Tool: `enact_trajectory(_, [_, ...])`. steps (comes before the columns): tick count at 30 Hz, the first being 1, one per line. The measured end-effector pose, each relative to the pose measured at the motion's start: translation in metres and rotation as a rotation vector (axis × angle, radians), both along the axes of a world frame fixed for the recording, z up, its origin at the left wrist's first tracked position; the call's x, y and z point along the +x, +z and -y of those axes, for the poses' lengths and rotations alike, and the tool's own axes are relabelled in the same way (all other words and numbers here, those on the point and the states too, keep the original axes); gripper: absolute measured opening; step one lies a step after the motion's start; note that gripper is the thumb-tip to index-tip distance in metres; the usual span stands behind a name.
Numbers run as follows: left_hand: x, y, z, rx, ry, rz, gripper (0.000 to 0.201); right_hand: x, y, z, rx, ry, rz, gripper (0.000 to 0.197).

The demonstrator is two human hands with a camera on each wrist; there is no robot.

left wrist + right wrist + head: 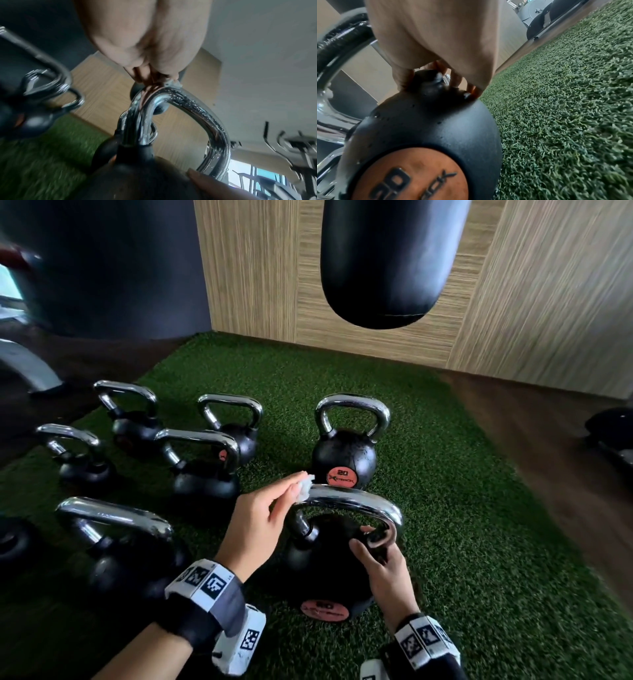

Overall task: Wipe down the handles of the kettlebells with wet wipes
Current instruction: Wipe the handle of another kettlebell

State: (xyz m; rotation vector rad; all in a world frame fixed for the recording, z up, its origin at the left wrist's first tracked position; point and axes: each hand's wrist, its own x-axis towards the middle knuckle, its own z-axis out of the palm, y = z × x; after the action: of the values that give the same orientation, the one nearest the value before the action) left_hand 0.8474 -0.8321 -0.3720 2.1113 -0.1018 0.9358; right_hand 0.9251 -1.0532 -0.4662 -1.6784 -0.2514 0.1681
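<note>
A black kettlebell [322, 570] with an orange 20 label [409, 174] stands on the green turf in front of me. Its chrome handle [356, 503] arches over the top and is speckled with droplets in the left wrist view [197, 108]. My left hand [263, 518] pinches a small white wet wipe [305, 489] against the handle's left end; the wipe [172, 83] shows at my fingertips. My right hand [380, 559] grips the base of the handle's right leg, fingers curled round it [453, 79].
Several more chrome-handled kettlebells stand to the left [113, 542] and behind [346, 446] on the turf [462, 508]. A black punching bag [390, 261] hangs above the far side. Wood-panel walls enclose the corner, and dark flooring [548, 440] lies to the right.
</note>
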Motion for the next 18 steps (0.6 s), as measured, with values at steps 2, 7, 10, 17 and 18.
enact_trajectory(2, [-0.003,-0.001,0.004,0.088,0.017,0.011,0.032,0.000,0.000,0.000,-0.039,-0.021,0.019,0.048])
enact_trajectory(7, [0.000,-0.020,0.002,-0.111,0.010,0.014,0.031,0.003,-0.003,0.003,-0.053,0.012,0.027,0.055])
enact_trajectory(10, [0.000,-0.038,-0.007,-0.360,-0.008,-0.091,0.030,0.003,-0.004,0.003,-0.050,0.018,0.018,0.058])
enact_trajectory(17, [-0.003,-0.072,-0.016,-0.527,-0.125,-0.166,0.034,0.005,0.003,0.007,-0.083,0.023,0.059,0.039])
enact_trajectory(18, [-0.003,-0.077,-0.015,-0.549,-0.113,-0.178,0.031,0.006,0.005,0.009,-0.089,0.035,0.068,0.040])
